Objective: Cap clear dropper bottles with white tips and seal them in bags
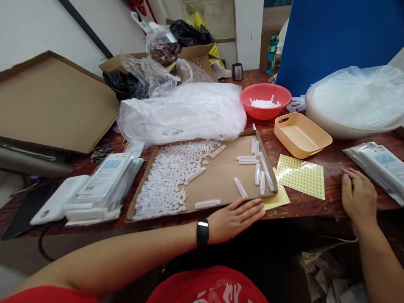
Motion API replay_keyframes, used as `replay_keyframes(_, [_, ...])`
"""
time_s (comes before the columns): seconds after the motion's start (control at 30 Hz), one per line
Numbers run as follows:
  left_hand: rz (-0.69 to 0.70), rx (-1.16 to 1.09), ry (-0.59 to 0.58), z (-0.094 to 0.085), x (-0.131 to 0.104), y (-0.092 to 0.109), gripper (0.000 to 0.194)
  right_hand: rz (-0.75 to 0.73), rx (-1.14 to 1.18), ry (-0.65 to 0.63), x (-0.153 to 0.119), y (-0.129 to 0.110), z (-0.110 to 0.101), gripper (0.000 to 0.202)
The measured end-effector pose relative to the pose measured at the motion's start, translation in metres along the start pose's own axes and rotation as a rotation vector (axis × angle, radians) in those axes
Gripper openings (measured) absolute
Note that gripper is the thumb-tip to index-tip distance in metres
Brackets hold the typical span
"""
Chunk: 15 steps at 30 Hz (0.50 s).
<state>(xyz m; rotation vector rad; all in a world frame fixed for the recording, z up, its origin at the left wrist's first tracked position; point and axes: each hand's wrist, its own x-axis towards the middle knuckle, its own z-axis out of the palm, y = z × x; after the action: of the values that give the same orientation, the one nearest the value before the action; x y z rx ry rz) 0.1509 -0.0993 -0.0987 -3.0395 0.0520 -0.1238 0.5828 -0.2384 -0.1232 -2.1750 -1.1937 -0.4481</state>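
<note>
My left hand (238, 219) lies flat along the front edge of the cardboard tray (221, 179), fingers stretched out and holding nothing. Small white plastic pieces (167, 179) heap up in the tray's left half. Several translucent plastic tubes (207, 204) are scattered over the middle and right of it. Beyond my left fingertips, a yellow sheet (279, 198) sits partly under the tray's corner. My right hand (359, 195) rests open on the table edge at the right, nothing in it. It is nearest to a stack of packaged bags (378, 162).
Behind the tray lies a large plastic bag (189, 109). A red bowl (265, 111) of white pieces, an orange basket (303, 139) and a dotted sticker sheet (301, 176) are at right. Packets (102, 181) and a white scale-like device (59, 200) stand left.
</note>
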Motion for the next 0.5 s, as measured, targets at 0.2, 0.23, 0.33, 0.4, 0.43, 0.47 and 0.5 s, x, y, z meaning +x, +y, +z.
replay_keyframes(0.2, [-0.026,0.104,0.072,-0.002,-0.005,0.002,0.061,0.034,-0.103,-0.131,-0.005,0.0,-0.002,0.066])
replay_keyframes(0.23, [-0.016,0.11,0.108,0.0,-0.005,0.0,0.059,0.014,-0.112,-0.158,-0.007,0.002,-0.002,0.065])
replay_keyframes(0.33, [0.019,-0.121,0.211,0.009,-0.009,-0.002,0.052,-0.086,-0.102,-0.275,-0.012,0.011,-0.005,0.063])
replay_keyframes(0.4, [-0.093,-0.751,0.184,0.016,-0.014,0.003,0.052,-0.13,-0.114,-0.343,-0.012,0.014,-0.012,0.066])
replay_keyframes(0.43, [-0.216,-1.137,0.147,0.019,-0.016,0.008,0.055,-0.139,-0.124,-0.366,-0.01,0.014,-0.016,0.067])
replay_keyframes(0.47, [-0.371,-1.481,0.112,0.021,-0.02,0.014,0.061,-0.142,-0.133,-0.383,-0.008,0.013,-0.02,0.068])
replay_keyframes(0.5, [-0.553,-1.736,0.096,0.023,-0.023,0.02,0.065,-0.142,-0.137,-0.397,-0.005,0.011,-0.023,0.069])
